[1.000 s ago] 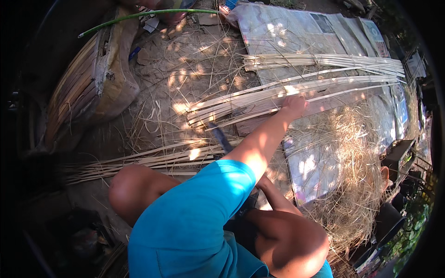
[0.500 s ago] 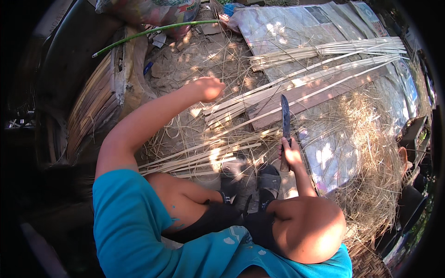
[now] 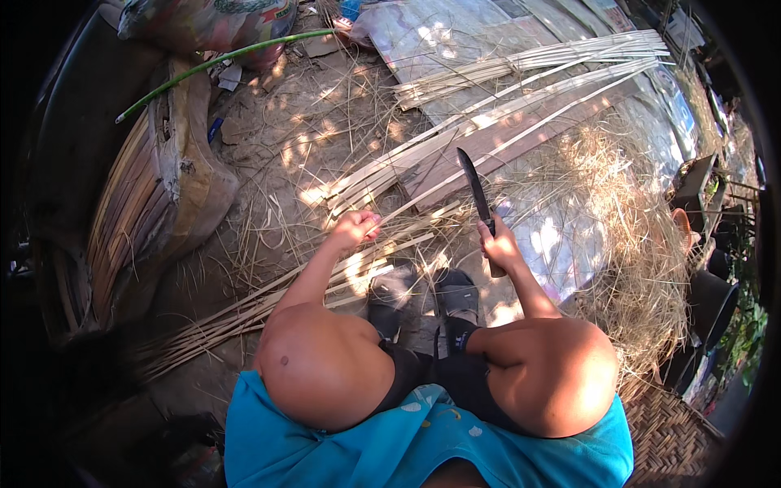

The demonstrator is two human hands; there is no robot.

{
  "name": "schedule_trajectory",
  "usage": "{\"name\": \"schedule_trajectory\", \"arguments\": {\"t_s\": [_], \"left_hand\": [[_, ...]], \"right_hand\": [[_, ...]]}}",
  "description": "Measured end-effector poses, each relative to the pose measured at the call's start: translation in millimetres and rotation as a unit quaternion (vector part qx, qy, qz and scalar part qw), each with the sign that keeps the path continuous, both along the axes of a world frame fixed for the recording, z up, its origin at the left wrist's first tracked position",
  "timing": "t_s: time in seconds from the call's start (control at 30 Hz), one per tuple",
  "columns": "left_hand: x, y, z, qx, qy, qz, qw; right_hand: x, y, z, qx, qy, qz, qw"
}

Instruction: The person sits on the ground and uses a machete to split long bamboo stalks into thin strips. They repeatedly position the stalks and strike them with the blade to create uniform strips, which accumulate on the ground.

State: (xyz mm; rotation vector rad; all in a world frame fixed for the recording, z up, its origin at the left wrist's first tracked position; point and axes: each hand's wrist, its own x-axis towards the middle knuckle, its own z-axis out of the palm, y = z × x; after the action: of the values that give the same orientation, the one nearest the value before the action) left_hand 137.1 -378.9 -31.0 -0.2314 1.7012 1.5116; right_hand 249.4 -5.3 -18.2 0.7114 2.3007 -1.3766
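Observation:
My right hand (image 3: 501, 243) is closed round the handle of a long dark-bladed knife (image 3: 474, 187), its blade pointing up and away from me. My left hand (image 3: 355, 231) is closed at the near end of a thin pale bamboo strip (image 3: 521, 148). That strip slants away to the far right, over a brown board (image 3: 455, 172). More split strips (image 3: 366, 184) lie loosely beside it, just beyond my left hand. Between my left hand and my feet another bundle of strips (image 3: 244, 311) rests on the ground.
A heap of fine shavings (image 3: 618, 244) covers the right side of a printed sheet (image 3: 561, 236). Another bundle of strips (image 3: 529, 65) lies at the back. A green stalk (image 3: 220, 62) crosses a worn wooden piece (image 3: 191, 175) at left. A woven mat (image 3: 671, 435) is at lower right.
My left hand has come down toward me and closed at the strip's near end. The knife now tilts more to the left. The whole view has shifted slightly.

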Motion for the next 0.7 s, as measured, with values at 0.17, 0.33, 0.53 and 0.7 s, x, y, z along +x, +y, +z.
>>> {"name": "schedule_trajectory", "arguments": {"t_s": [0.17,0.33,0.53,0.7], "left_hand": [[-42.8,19.1,55.7,-0.172,0.378,-0.313,0.854],[-55.0,71.9,163.2,0.214,0.253,-0.048,0.942],[-27.3,29.0,110.0,-0.274,0.249,-0.294,0.881],[3.8,7.1,4.5,-0.114,0.167,-0.283,0.938]], "right_hand": [[2.3,-19.9,16.3,0.141,0.06,0.041,0.987],[-2.9,-44.0,40.1,0.135,0.019,0.041,0.99],[17.3,6.7,73.3,0.242,0.122,0.204,0.941],[-0.1,76.6,43.4,0.373,0.06,0.127,0.917]]}}
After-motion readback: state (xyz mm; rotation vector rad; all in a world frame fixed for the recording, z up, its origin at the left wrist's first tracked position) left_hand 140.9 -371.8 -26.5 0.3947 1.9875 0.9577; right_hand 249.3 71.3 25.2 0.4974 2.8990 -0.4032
